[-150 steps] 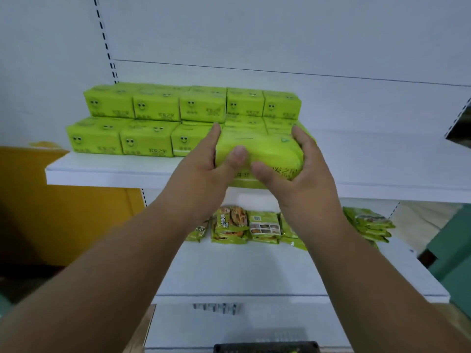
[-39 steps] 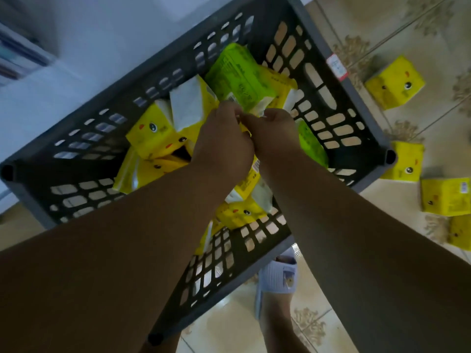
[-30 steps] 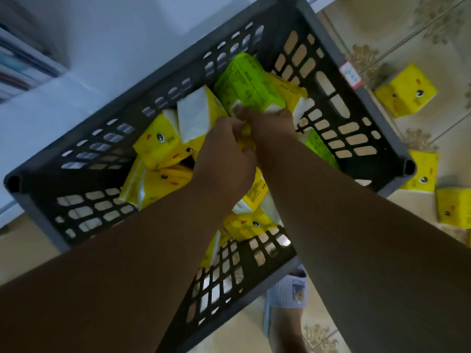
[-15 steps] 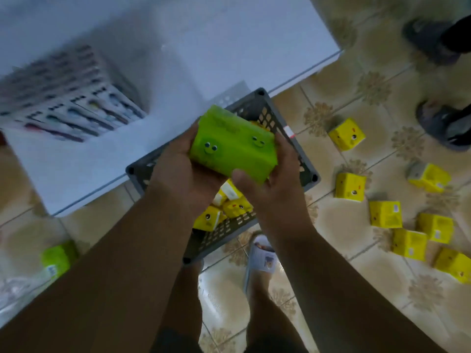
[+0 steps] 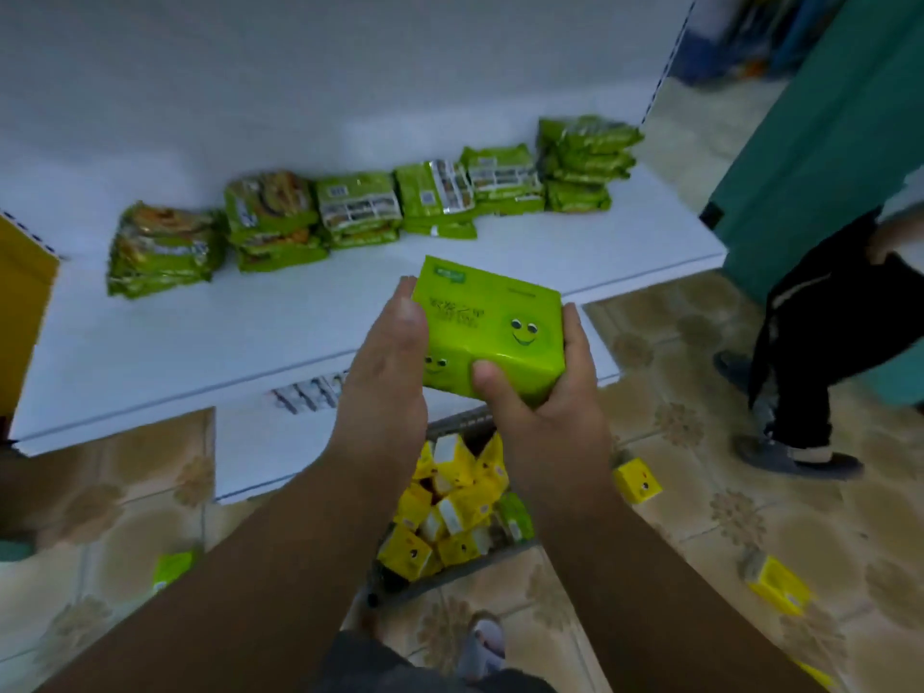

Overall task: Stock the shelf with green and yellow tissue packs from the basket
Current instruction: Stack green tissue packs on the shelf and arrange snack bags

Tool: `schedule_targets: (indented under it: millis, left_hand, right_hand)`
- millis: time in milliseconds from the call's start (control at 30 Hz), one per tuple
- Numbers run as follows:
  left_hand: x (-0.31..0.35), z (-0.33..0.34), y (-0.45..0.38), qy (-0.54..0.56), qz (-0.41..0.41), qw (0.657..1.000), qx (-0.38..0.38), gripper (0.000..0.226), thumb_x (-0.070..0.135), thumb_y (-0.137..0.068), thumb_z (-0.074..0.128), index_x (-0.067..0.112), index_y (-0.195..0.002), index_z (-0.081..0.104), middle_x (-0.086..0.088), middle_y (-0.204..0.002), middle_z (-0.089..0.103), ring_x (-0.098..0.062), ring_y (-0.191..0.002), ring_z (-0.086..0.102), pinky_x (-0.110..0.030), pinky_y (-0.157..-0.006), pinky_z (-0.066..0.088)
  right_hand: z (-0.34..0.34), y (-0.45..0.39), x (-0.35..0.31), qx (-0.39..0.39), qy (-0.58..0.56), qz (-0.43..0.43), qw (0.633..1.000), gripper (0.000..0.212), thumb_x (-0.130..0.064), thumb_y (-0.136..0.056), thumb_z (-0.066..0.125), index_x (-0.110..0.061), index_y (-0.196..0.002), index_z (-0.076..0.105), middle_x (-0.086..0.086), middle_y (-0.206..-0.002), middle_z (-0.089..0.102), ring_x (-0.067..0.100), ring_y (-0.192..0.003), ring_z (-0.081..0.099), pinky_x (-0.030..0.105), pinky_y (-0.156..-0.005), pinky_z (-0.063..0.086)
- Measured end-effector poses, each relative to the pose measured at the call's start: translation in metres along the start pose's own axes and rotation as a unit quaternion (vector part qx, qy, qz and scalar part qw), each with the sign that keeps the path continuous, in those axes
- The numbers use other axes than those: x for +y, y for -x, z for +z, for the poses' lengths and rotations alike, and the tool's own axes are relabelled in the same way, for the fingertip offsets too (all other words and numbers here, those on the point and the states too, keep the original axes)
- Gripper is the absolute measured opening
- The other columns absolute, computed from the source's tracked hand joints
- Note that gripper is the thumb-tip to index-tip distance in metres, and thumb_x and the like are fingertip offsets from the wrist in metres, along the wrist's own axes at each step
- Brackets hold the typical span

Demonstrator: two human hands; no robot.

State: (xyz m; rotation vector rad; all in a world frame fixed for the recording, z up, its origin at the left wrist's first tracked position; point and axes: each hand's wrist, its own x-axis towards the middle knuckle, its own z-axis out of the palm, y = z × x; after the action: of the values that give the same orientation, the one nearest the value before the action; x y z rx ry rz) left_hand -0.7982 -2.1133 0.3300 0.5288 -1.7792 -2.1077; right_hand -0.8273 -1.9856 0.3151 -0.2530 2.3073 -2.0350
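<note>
A green tissue pack (image 5: pixel 492 322) with smiley faces sits between both hands, raised in front of the white shelf (image 5: pixel 200 337). My left hand (image 5: pixel 387 362) presses flat against its left end with straight fingers. My right hand (image 5: pixel 542 392) grips its right end, thumb curled over the front face. Below my arms stands the dark basket (image 5: pixel 452 425), mostly hidden, holding several yellow tissue packs (image 5: pixel 450 512) and a green one.
Green snack packets (image 5: pixel 350 207) lie in a row along the back of the shelf. Yellow packs (image 5: pixel 637 480) and a green pack (image 5: pixel 172 567) lie on the tiled floor. A person in dark trousers (image 5: pixel 820 342) stands at the right by a teal panel.
Both hands have lifted the green pack out of the basket and up to shelf height. My view has swung from the basket and floor up to the shelf.
</note>
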Motion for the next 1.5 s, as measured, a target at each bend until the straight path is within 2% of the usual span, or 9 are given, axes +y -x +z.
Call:
schedule_targets:
  millis: [233,400,667,800,967,1133,1300,1367,1500]
  left_hand:
    - [0.093,-0.002,0.017,-0.085,0.181,0.98,-0.007,0.082,0.063,-0.079,0.061,0.033,-0.151,0.035,0.017,-0.128,0.064,-0.005,-0.118,0.061,-0.041,-0.102,0.048]
    - [0.149,-0.014,0.024,-0.104,0.258,0.96,0.031,0.058,0.043,-0.091,0.058,0.03,-0.145,0.042,0.037,-0.111,0.064,0.015,-0.104,0.059,-0.001,-0.08,0.042]
    - [0.211,-0.041,0.006,-0.124,0.279,0.952,-0.029,0.075,0.033,-0.086,0.065,0.034,-0.151,0.028,0.021,-0.122,0.066,-0.002,-0.116,0.061,-0.025,-0.095,0.05]
    - [0.249,-0.063,-0.025,-0.191,0.305,0.933,-0.006,0.06,0.036,-0.089,0.064,0.051,-0.141,0.037,0.034,-0.118,0.062,0.014,-0.11,0.057,-0.005,-0.086,0.042]
    - [0.288,-0.09,-0.081,-0.283,0.293,0.911,0.063,0.059,0.042,-0.089,0.065,0.036,-0.144,0.043,0.025,-0.111,0.067,0.01,-0.1,0.059,-0.008,-0.078,0.041]
    - [0.324,-0.113,-0.139,-0.374,0.316,0.87,0.06,0.026,0.037,-0.088,0.069,0.035,-0.113,0.065,0.018,-0.091,0.07,0.004,-0.084,0.062,-0.012,-0.07,0.046]
    - [0.351,-0.118,-0.198,-0.422,0.271,0.863,0.063,0.024,0.035,-0.083,0.074,0.027,-0.104,0.069,0.011,-0.099,0.072,-0.011,-0.094,0.067,-0.036,-0.088,0.053]
    - [0.357,-0.119,-0.218,-0.497,0.277,0.817,0.095,0.031,0.046,-0.08,0.074,0.026,-0.102,0.067,0.007,-0.101,0.069,-0.017,-0.098,0.064,-0.038,-0.089,0.051]
    - [0.362,-0.122,-0.247,-0.668,0.328,0.645,0.175,0.055,0.067,-0.076,0.065,0.028,-0.115,0.063,0.002,-0.118,0.054,-0.023,-0.116,0.043,-0.039,-0.099,0.036]
  right_hand:
    - [-0.012,-0.008,-0.104,-0.04,-0.038,-0.099,0.994,0.095,-0.031,-0.079,0.08,-0.034,-0.154,0.021,-0.037,-0.115,0.06,-0.01,-0.104,0.062,0.012,-0.084,0.051]
    - [0.003,-0.012,-0.16,-0.053,-0.027,-0.165,0.985,0.091,-0.031,-0.079,0.08,-0.033,-0.153,0.026,-0.038,-0.112,0.061,-0.011,-0.103,0.061,0.009,-0.083,0.049]
    - [0.028,-0.038,-0.222,-0.082,-0.043,-0.212,0.973,0.08,-0.03,-0.076,0.078,-0.038,-0.143,0.035,-0.029,-0.11,0.067,-0.003,-0.102,0.065,0.02,-0.086,0.054]
    - [0.057,-0.07,-0.254,-0.087,-0.028,-0.214,0.972,0.088,-0.035,-0.079,0.079,-0.03,-0.152,0.029,-0.018,-0.124,0.064,0.002,-0.112,0.062,0.036,-0.101,0.05]
    - [0.103,-0.12,-0.284,-0.055,0.004,-0.24,0.969,0.082,-0.035,-0.081,0.077,-0.029,-0.15,0.033,-0.018,-0.124,0.062,-0.006,-0.108,0.06,0.019,-0.096,0.049]
    - [0.137,-0.174,-0.301,-0.012,0.052,-0.25,0.967,0.084,-0.039,-0.08,0.078,-0.028,-0.15,0.033,-0.031,-0.114,0.056,-0.021,-0.101,0.054,0.0,-0.08,0.042]
    - [0.155,-0.226,-0.312,0.008,0.112,-0.235,0.965,0.082,-0.048,-0.079,0.075,-0.024,-0.148,0.039,-0.009,-0.131,0.06,0.009,-0.116,0.059,0.034,-0.101,0.048]
    - [0.161,-0.244,-0.314,0.017,0.14,-0.23,0.963,0.079,-0.047,-0.079,0.076,-0.025,-0.146,0.041,-0.013,-0.129,0.06,0.006,-0.113,0.058,0.033,-0.101,0.047]
    - [0.17,-0.277,-0.313,-0.005,0.211,-0.235,0.949,0.064,-0.041,-0.08,0.076,-0.026,-0.137,0.051,-0.019,-0.111,0.062,0.004,-0.099,0.059,0.024,-0.088,0.046]
